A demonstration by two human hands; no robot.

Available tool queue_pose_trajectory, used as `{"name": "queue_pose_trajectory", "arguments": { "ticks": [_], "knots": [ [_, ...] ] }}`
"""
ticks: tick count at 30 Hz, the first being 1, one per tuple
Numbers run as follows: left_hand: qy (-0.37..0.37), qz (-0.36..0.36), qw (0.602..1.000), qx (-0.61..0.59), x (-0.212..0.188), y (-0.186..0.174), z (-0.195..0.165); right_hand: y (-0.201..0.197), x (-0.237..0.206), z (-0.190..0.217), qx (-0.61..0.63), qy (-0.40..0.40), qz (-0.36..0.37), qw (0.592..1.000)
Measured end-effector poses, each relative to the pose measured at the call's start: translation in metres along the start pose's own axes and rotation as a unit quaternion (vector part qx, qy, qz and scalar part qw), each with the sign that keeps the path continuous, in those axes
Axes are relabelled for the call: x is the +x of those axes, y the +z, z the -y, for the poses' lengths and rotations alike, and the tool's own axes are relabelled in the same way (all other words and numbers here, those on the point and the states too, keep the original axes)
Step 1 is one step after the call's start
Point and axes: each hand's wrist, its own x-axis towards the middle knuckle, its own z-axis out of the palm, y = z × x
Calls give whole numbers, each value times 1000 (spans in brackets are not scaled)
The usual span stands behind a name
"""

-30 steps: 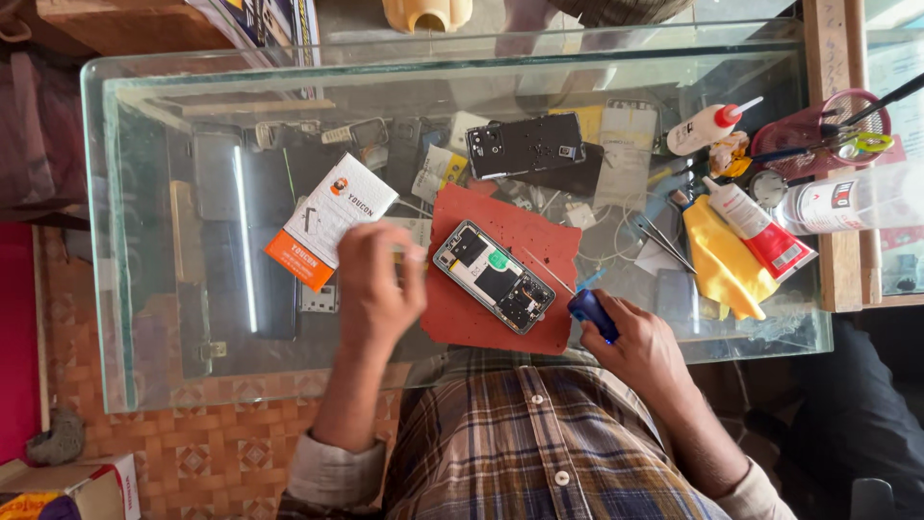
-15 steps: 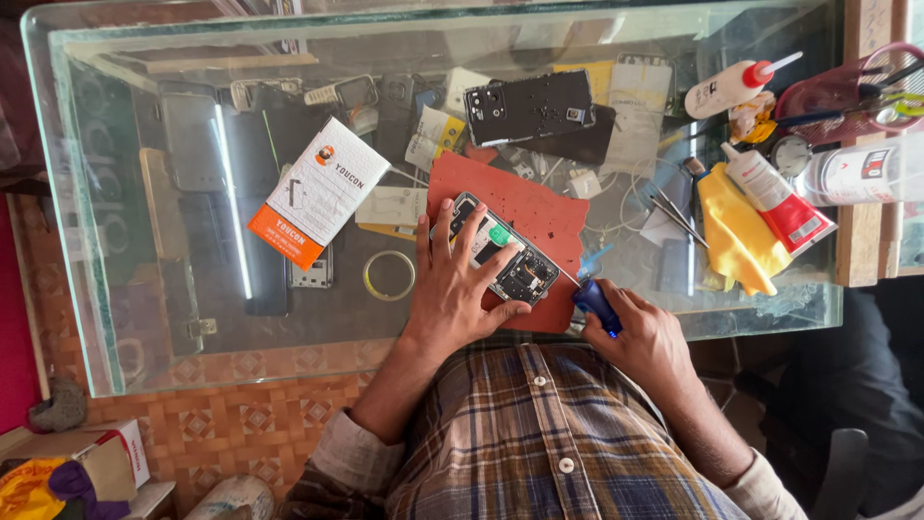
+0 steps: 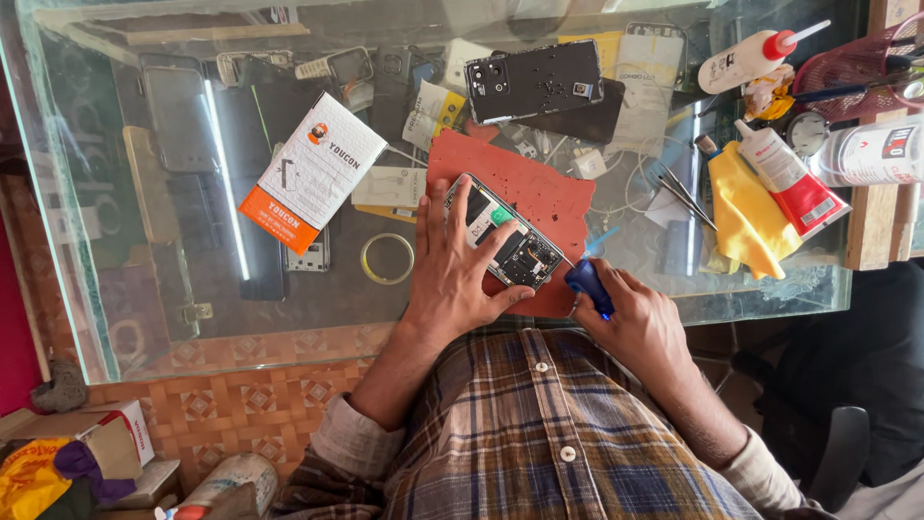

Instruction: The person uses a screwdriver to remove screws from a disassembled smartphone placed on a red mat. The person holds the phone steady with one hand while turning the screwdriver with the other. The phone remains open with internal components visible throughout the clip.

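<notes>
An opened phone with its insides showing lies tilted on a red mat on the glass counter. My left hand rests flat on the phone's near end, fingers spread, holding it down. My right hand grips a blue-handled screwdriver, its tip touching the phone's right edge. A black phone back cover lies beyond the mat.
A white and orange box lies left of the mat, a tape ring near it. A yellow cloth, tubes and a white glue bottle sit at right. The glass counter edge runs in front.
My left hand came down from a raised fist onto the phone and now lies flat on it. The right hand brought the screwdriver tip to the phone's edge.
</notes>
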Motion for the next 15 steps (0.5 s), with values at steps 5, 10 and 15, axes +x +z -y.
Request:
{"name": "queue_pose_trajectory", "arguments": {
  "ticks": [5, 10, 15],
  "knots": [
    [-12, 8, 1000, -3, 1, 3, 2, -5, 14, 12, -7, -7, 9, 1000],
    [-18, 10, 1000, 9, 0, 4, 4, -7, 24, 20, -5, -8, 16, 1000],
    [-16, 9, 1000, 14, -1, 6, 6, -6, 25, 20, 1, -11, 10, 1000]
  ]
}}
